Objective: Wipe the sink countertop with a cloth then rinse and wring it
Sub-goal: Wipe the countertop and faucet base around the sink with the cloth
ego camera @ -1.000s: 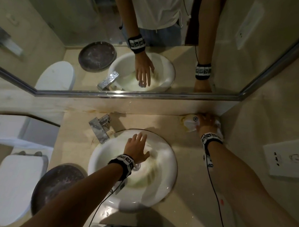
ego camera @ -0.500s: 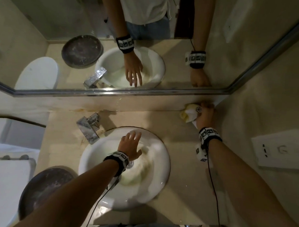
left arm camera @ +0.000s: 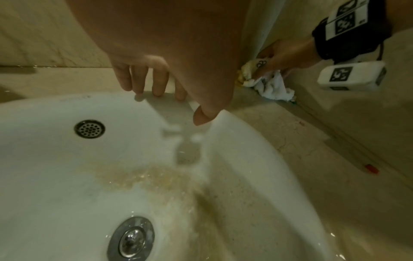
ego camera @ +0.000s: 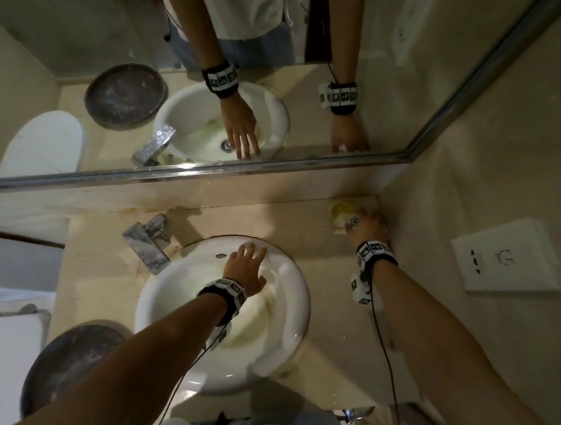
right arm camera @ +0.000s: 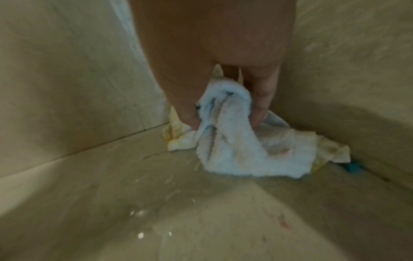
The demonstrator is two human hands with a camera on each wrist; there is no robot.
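Observation:
A white and yellow cloth (ego camera: 342, 213) (right arm camera: 234, 148) (left arm camera: 271, 86) lies bunched in the back right corner of the beige countertop (ego camera: 332, 256). My right hand (ego camera: 363, 227) (right arm camera: 225, 98) grips it between thumb and fingers and presses it down where the two walls meet. My left hand (ego camera: 246, 265) (left arm camera: 156, 84) is spread open, straight fingertips resting on the back rim of the white round sink (ego camera: 279, 350) (left arm camera: 55, 159). The basin is stained yellowish, with a metal drain (left arm camera: 130, 238) at its bottom.
A chrome faucet (ego camera: 149, 242) stands left of the sink. A dark round tray (ego camera: 70, 363) sits at the front left, beside a white toilet (ego camera: 7, 329). A mirror (ego camera: 214, 81) runs along the back wall. A white socket plate (ego camera: 508, 254) is on the right wall.
The right hand has pushed the cloth deeper into the back right corner. The left hand has slid a little toward the sink's back rim.

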